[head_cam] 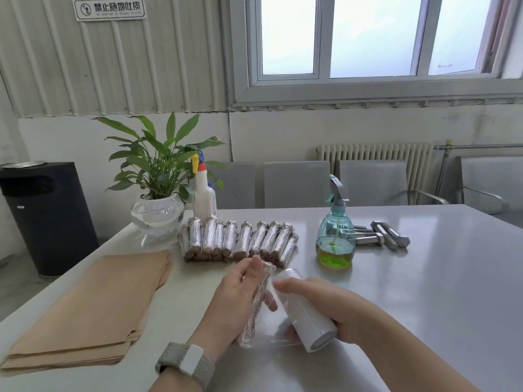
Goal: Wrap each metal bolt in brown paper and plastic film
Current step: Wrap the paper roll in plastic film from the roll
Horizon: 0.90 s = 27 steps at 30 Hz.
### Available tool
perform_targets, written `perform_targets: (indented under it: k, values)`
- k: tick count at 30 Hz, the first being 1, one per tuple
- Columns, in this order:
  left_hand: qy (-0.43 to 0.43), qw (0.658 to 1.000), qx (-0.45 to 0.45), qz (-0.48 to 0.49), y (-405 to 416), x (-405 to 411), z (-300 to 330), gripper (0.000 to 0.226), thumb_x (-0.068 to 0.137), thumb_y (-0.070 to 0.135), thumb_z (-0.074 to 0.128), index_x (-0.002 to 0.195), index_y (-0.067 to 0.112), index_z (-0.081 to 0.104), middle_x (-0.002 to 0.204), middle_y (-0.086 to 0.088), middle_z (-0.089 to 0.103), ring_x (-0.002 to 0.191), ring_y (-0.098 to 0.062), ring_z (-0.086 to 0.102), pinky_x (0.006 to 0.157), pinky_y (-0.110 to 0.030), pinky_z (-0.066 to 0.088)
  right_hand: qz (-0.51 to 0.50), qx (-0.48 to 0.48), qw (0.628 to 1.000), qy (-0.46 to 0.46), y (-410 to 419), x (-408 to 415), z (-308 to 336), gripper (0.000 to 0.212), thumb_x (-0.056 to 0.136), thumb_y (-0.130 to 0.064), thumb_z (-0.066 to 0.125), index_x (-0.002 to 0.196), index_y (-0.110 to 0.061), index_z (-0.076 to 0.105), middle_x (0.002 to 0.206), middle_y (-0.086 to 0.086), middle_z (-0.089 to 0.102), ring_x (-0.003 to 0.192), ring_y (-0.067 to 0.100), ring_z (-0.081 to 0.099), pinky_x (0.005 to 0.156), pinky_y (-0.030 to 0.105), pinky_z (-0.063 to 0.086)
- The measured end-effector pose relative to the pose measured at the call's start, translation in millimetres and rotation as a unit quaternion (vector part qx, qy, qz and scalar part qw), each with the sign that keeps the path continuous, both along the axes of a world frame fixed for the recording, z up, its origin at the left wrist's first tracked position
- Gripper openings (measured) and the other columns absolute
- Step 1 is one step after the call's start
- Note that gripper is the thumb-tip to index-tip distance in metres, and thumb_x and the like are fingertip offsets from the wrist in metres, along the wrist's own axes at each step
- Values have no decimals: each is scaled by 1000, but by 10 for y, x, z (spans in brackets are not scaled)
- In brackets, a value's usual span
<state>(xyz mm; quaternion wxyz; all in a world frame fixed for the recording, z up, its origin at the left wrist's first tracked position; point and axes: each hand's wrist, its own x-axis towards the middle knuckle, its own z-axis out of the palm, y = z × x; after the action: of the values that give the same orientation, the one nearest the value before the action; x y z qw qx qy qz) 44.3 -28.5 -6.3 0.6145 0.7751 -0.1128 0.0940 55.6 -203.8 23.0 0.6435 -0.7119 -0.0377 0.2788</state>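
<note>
Film stage on current bolt [257,304]: already papered, brown showing thru glossy crinkled wrap, held lengthwise in left hand [236,301] w/ fingers curled round it, low over bench [424,278] near front edge. Right hand [325,306] gripping white film roll [307,311] round its middle, just beside bolt; clear sheet bridging the two, slack and wrinkled at lower end. Prob. mid-wind, unclear how many turns on. Next move likely calls for keeping film taut while turning bolt or orbiting roll, then tearing off and pressing tail down so it clings; ends need tucking, else loose flaps. Thin film, stretchy, clingy, prone to bunching if tension drops. Finished pile [239,241] at centre of bench: a row of stubby cylinders, silvery sheen from film over brown, heads bulging at far ends, packed side by side, some stacked. Bare bolts [387,237] still to do on right, behind teal spray bottle [336,239]: grey steel, hex heads, smooth shanks, heavy-looking. Brown paper stack [93,309] on left, flat matte sheets, edges fanned a bit. Bench top pale, smooth, semi-gloss, so bolts may roll if set down loose. So task well along, few pcs left
</note>
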Motion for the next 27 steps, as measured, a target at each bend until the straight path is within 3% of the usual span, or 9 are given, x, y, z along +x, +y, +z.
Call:
perform_targets:
  k: [2, 5, 8, 10, 16, 19, 23, 27]
  values:
    - [12, 1000, -19, -16, -32, -6, 5, 57, 79, 85, 34, 91, 38, 63, 69, -10, 71, 56, -18, 48, 56, -29, 43, 14, -6, 1000, -6, -31, 8, 15, 68, 68, -53, 80, 108, -2, 58, 99, 30, 63, 77, 36, 64, 71, 41, 55]
    - [23, 998, -47, -35, -77, -27, 19, 52, 83, 75, 41, 89, 31, 67, 69, -9, 69, 54, -17, 52, 53, -25, 44, 11, -13, 1000, -15, -68, 59, -5, 80, 68, -69, 70, 109, 0, 63, 86, 16, 64, 68, 28, 64, 69, 39, 54]
    - [32, 996, -66, -55, -91, -41, 32, 44, 88, 64, 45, 85, 27, 68, 71, -9, 68, 52, -16, 51, 50, -23, 43, -6, 17, 1000, 11, -88, 83, -22, 74, 76, -73, 58, 99, -3, 66, 73, 10, 65, 57, 23, 64, 55, 30, 56]
    - [39, 994, -76, -67, -88, -44, 36, 44, 90, 59, 47, 87, 20, 69, 73, -11, 67, 53, -18, 51, 50, -25, 42, -11, 32, 999, 19, -84, 79, -17, 70, 79, -72, 55, 93, -4, 66, 68, 9, 65, 54, 21, 62, 54, 30, 55]
    - [45, 992, -93, -66, -118, -55, 60, 44, 88, 57, 51, 79, 16, 66, 67, -7, 58, 55, -17, 47, 50, -23, 40, -51, 38, 998, 27, -41, 87, -43, 69, 77, -69, 62, 101, -4, 61, 67, 9, 64, 66, 27, 64, 69, 40, 53]
    - [73, 987, -142, -21, -179, -46, 32, 49, 94, 54, 44, 84, 14, 70, 66, -7, 59, 54, -13, 50, 49, -21, 43, -56, 63, 996, 30, -35, 83, -43, 66, 76, -66, 66, 101, -5, 61, 64, 7, 65, 76, 31, 64, 72, 42, 54]
    - [112, 968, -223, 37, -127, -16, 10, 48, 102, 38, 39, 90, 1, 66, 64, -13, 59, 48, -13, 52, 46, -20, 43, -40, 102, 994, -12, 15, 52, -59, 57, 76, -57, 70, 106, -9, 63, 72, 2, 68, 66, 17, 66, 68, 33, 54]
    - [130, 951, -279, 39, -107, -25, 35, 38, 100, 41, 43, 97, 14, 70, 66, -8, 58, 53, -13, 52, 49, -25, 43, -80, 104, 989, -70, 117, 19, -143, 68, 66, -57, 77, 113, -12, 58, 90, 9, 71, 74, 17, 69, 67, 34, 56]
